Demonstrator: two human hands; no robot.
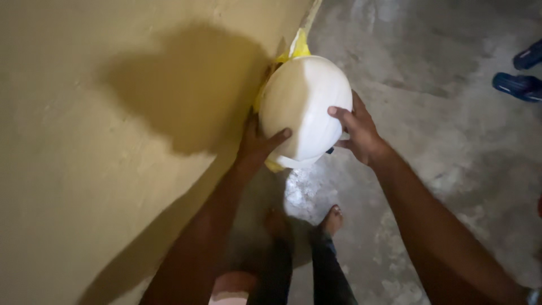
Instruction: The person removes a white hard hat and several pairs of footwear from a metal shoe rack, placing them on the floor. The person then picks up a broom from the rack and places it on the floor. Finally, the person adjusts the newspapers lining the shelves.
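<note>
A white hard hat (307, 104) is held up beside a yellowish wall (84, 141), dome toward me. My left hand (257, 144) grips its near left edge, thumb curled over the shell. On the right side my right hand (357, 131) clasps the rim with fingers spread on the dome. A yellow bag or cloth (298, 48) shows behind and under the hat, against the wall.
The wall fills the left half and carries a dark shadow (186, 85). Below is a grey concrete floor (429, 68) with my bare feet (332, 219). Two blue sandals (518, 85) lie at the upper right edge.
</note>
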